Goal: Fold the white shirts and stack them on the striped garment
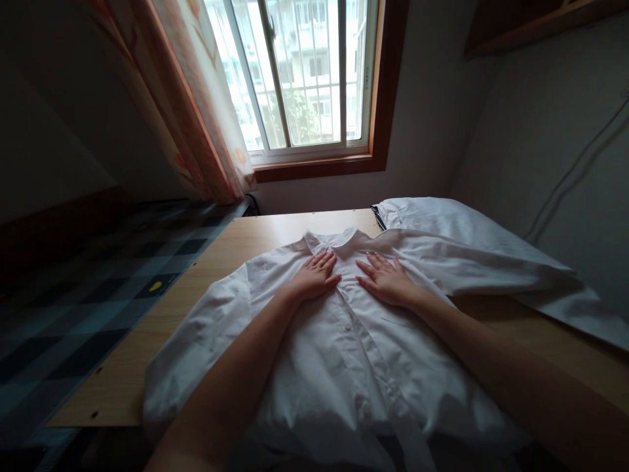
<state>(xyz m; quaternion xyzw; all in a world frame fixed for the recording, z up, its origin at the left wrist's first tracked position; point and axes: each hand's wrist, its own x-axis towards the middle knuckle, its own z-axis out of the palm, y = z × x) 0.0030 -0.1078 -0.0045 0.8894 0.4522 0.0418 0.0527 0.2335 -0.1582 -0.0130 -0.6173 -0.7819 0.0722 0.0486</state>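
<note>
A white button-up shirt [304, 354] lies front side up, its collar pointing toward the window and its lower part hanging near me. My left hand [317, 274] rests flat on the chest just below the collar, left of the button strip, fingers stretched out. On the other side of the strip, my right hand [386, 278] lies flat with its fingers spread. Both palms touch the cloth, which shows soft wrinkles around them. One sleeve falls toward the near left; the other stretches out to the right.
The shirt is on a light wooden board [196, 288]. More folded white cloth [437, 213] lies at the back right. A checked dark cloth [162, 242] covers the surface to the left. Behind stand a barred window [309, 78] and an orange-patterned curtain [191, 98]. A cable [572, 174] runs along the right wall.
</note>
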